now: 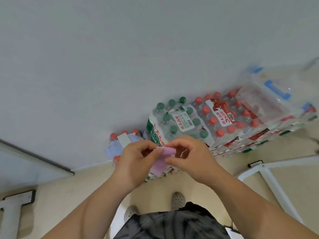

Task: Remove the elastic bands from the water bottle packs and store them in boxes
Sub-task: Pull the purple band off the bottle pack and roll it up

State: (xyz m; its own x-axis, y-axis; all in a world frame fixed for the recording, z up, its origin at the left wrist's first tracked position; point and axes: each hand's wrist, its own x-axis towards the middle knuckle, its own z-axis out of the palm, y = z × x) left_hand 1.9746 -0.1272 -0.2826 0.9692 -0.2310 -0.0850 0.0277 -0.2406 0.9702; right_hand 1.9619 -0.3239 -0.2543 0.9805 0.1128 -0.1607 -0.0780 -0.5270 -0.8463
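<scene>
Fingers (153,153) pinch pink band (166,150) between them

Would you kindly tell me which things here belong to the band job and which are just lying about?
Job: pink band, pinched by left hand and right hand; green-cap pack; red-cap pack; clear box.
Lying about: white frame; glass panel.

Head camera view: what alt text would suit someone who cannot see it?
The left hand and right hand pinch a pink elastic band between them, above water bottle packs: a green-capped pack beside a red-capped pack, by a white wall.
</scene>
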